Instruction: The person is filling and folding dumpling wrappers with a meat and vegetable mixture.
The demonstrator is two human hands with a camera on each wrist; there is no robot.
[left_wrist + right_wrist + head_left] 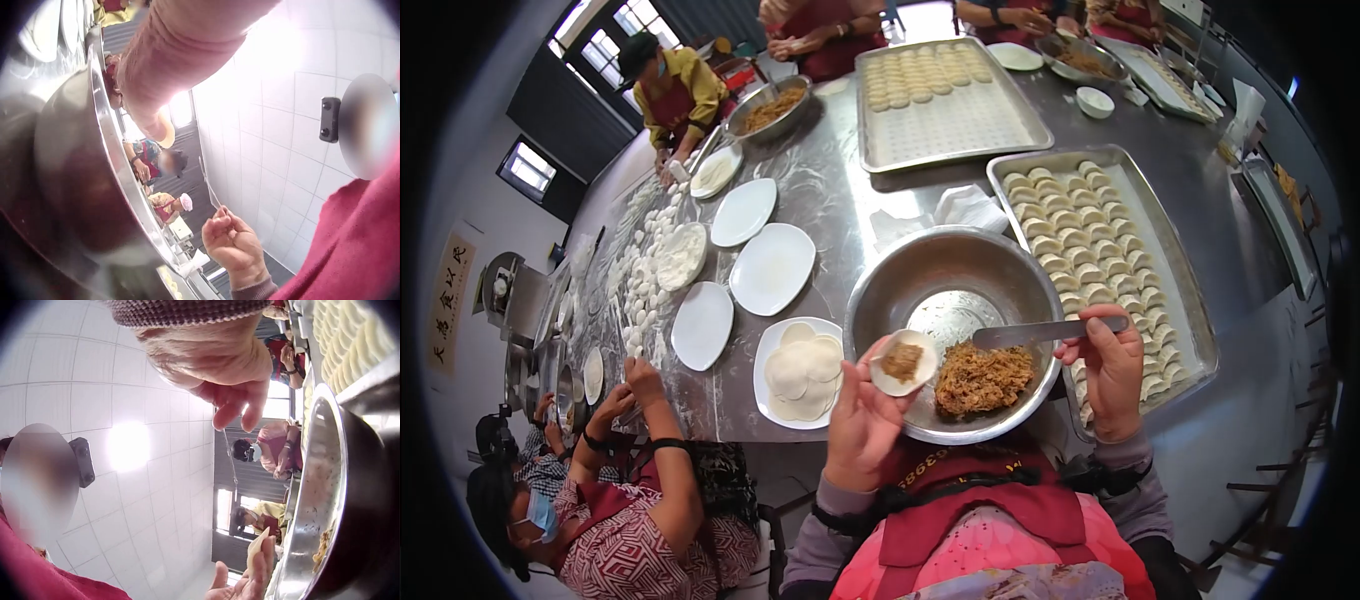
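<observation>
My left hand [862, 425] holds a round dumpling wrapper [886, 383] beside the steel bowl's near left rim. A lump of brown minced filling [901, 361] sits in the middle of the wrapper. On the other side, my right hand [1115, 375] grips the end of a flat metal spatula [1040, 333], its blade reaching left over the bowl [900, 270]. More filling [985, 378] is heaped in the bowl's near right part. In the right wrist view the wrapper [256, 549] lies along the left fingers, thumb apart from it.
A tray [1190, 330] with rows of folded dumplings stands right of the bowl, another tray [940, 140] behind. At left are a plate of stacked wrappers [803, 370], white plates [772, 268] and floured dough pieces [640, 290]. A person [630, 500] works nearby at left.
</observation>
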